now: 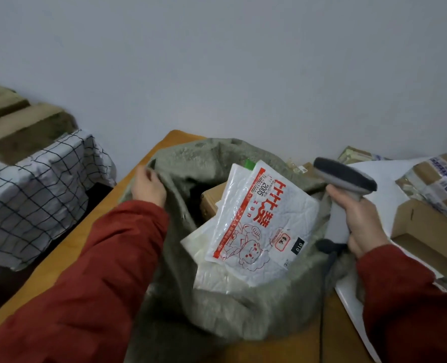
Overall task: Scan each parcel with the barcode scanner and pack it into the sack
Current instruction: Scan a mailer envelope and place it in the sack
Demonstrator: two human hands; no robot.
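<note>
Sack (pixel 233 305) at frame centre gapes because the left hand (pixel 147 186) pinches its rim back, red-printed parcel (pixel 261 221) already inside, while the right hand (pixel 361 221) grips the scanner (pixel 345 179) ready at centre right.

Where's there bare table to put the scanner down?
Two bare patches of table: the strip left of the sack, along the table's left edge, and a small patch at the near edge between sack and white sheet. The right side is crowded with cardboard boxes; the sack's mouth is full of packets.
</note>
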